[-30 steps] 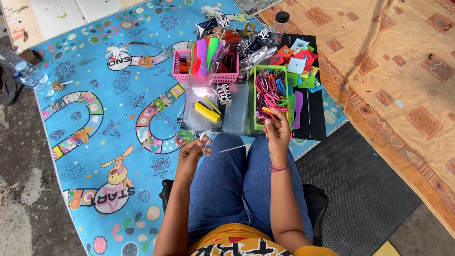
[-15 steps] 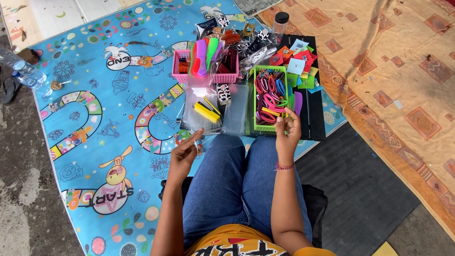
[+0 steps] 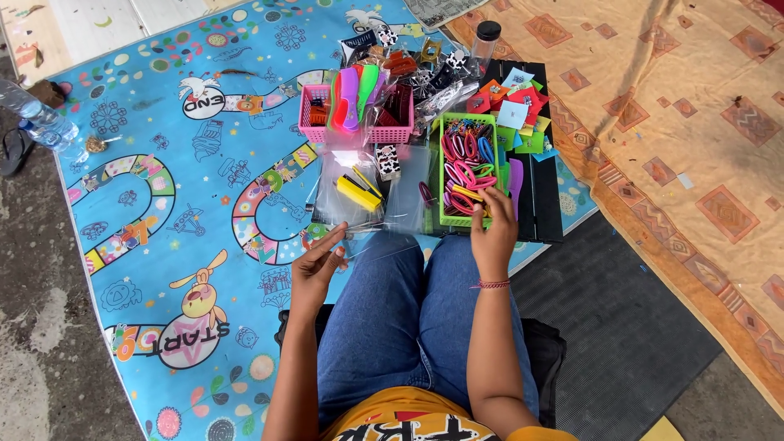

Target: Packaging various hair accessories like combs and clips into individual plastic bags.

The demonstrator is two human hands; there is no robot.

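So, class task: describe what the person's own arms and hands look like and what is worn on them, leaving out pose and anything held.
Both arms are bare to the edge of the picture, with no sleeves on the forearms. The right hand has a thin red and pink thread bracelet round its wrist. The left hand and its wrist show no band, ring or glove.

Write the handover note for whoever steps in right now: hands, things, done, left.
Left hand: pinching a clear plastic bag over the lap.
Right hand: reaching into the green basket of hair ties, fingers on a yellow one.
Pink basket with combs stands beyond, more clear bags between.
Done: bag in hand.
Left: nothing visible inside the bag yet, as far as can be told.
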